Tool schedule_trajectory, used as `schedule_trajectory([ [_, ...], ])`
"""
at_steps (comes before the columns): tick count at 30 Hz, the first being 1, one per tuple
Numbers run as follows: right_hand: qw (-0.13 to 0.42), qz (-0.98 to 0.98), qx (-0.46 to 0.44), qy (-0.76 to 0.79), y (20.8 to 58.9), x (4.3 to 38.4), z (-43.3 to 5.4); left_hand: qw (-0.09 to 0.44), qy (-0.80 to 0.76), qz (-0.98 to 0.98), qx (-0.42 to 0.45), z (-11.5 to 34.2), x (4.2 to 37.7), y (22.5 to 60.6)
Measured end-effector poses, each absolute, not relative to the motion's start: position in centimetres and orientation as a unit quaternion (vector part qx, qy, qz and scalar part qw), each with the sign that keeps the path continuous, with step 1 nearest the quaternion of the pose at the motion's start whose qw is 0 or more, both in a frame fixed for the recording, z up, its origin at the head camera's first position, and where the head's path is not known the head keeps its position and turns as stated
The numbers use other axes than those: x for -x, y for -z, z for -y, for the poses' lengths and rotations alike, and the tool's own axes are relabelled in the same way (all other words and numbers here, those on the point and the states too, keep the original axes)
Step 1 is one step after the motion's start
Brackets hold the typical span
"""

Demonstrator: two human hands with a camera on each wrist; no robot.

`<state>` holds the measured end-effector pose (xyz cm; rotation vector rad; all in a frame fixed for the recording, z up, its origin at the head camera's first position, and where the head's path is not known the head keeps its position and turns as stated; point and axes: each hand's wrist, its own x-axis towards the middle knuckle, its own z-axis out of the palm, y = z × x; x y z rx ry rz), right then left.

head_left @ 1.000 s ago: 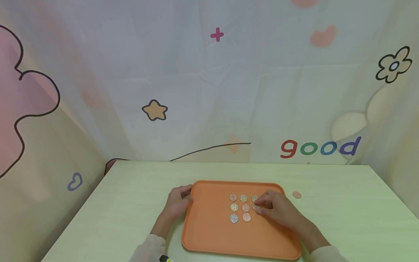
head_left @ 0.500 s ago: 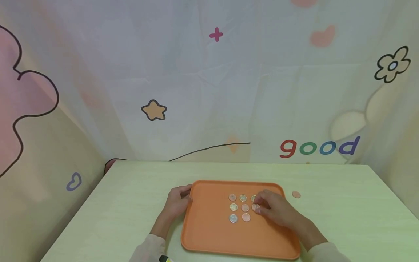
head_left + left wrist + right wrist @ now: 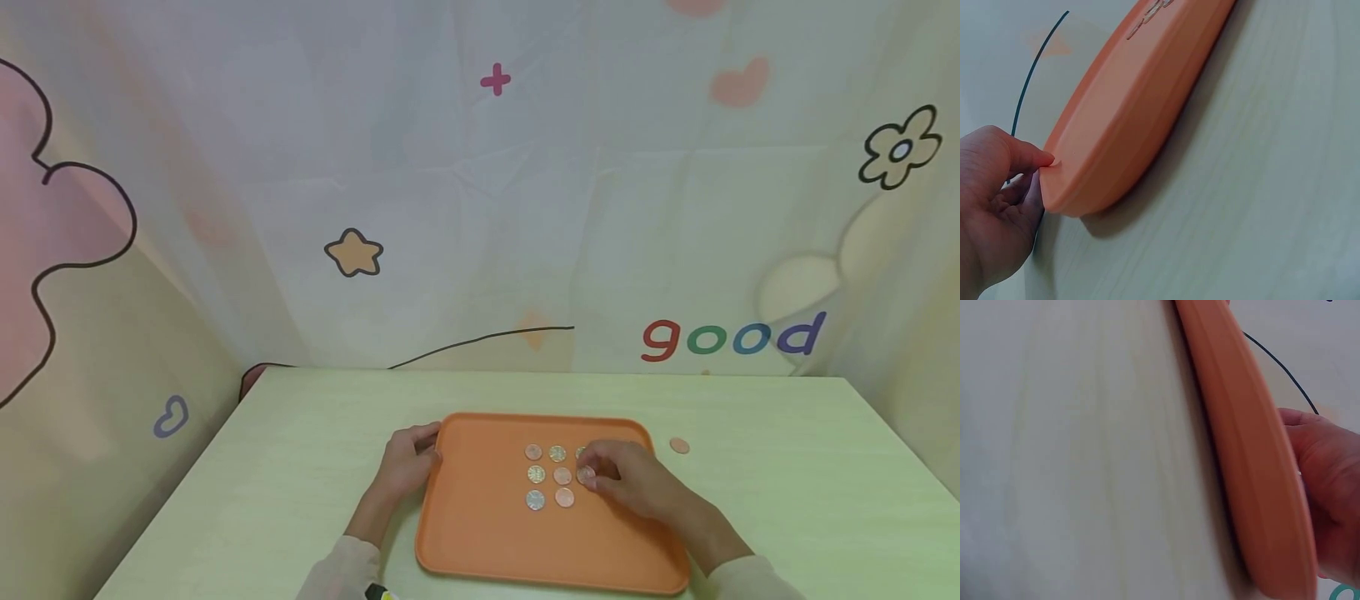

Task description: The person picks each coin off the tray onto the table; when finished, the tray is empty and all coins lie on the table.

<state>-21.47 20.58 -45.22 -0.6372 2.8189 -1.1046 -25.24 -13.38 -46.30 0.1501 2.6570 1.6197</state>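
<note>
An orange tray (image 3: 480, 537) lies on the table, with several coins set in rows on its right half. My left hand (image 3: 406, 463) grips the tray's left rim; in the left wrist view its thumb (image 3: 1032, 155) lies over the edge. Over the right part of the tray, my right hand (image 3: 637, 479) holds a coin (image 3: 585, 475) between thumb and fingertips, at the right end of the middle row. Behind those fingers another coin is partly hidden. The front row has a silvery coin (image 3: 535, 500) and a copper-coloured coin (image 3: 564, 497).
One copper-coloured coin (image 3: 679, 446) lies on the pale table (image 3: 787, 483), right of the tray's far corner. A printed cloth (image 3: 450, 208) hangs behind the table and along both sides.
My right hand's fingertips have shifted slightly at the coin ending the middle row, and that coin shows more clearly than a second ago. The left hand stays on the rim.
</note>
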Motion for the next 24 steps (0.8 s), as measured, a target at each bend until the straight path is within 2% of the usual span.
schedule_trajectory([
  [17, 0.040, -0.891, 0.230, 0.389, 45.72, 21.74, -21.31, 0.015, -0.513, -0.857, -0.048, 13.28, 25.09, 46.06],
  [24, 0.026, -0.889, 0.220, 0.402, 45.84, 21.62, -21.46, 0.015, -0.511, -0.858, -0.049, 13.28, 25.17, 46.18],
])
